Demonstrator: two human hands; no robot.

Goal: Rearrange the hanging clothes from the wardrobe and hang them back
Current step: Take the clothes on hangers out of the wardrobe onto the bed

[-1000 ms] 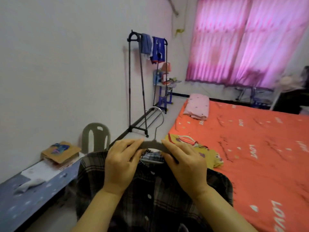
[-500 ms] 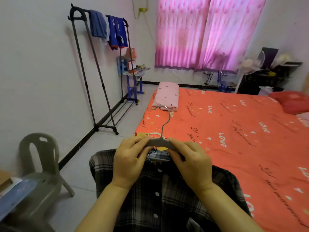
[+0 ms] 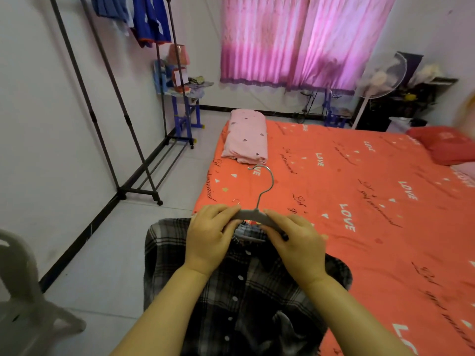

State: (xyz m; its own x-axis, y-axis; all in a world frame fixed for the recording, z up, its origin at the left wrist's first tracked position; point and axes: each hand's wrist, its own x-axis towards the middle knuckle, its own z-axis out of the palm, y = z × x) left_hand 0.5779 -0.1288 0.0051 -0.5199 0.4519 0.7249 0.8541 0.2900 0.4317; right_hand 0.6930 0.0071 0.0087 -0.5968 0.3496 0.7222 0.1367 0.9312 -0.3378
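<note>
A dark plaid button shirt (image 3: 239, 291) hangs on a grey hanger (image 3: 253, 214) with a metal hook, held in front of me over the bed's near corner. My left hand (image 3: 208, 237) grips the hanger's left arm and my right hand (image 3: 295, 245) grips its right arm, both at the shirt's collar. The black clothes rack (image 3: 102, 104) stands along the left wall, with blue garments (image 3: 144, 16) hanging at its top far end. Most of the rack's top rail lies outside the frame.
The bed with an orange sheet (image 3: 359, 201) fills the right side, with a pink pillow (image 3: 246, 137) at its far corner. A grey plastic chair (image 3: 23, 291) stands at the lower left. A small blue table (image 3: 185, 98) and a fan (image 3: 380, 78) stand at the back wall.
My view has swung right and moved toward the rack and bed; the chair and desk slid out to the left. Both hands keep the same hold on the hanger and shirt.
</note>
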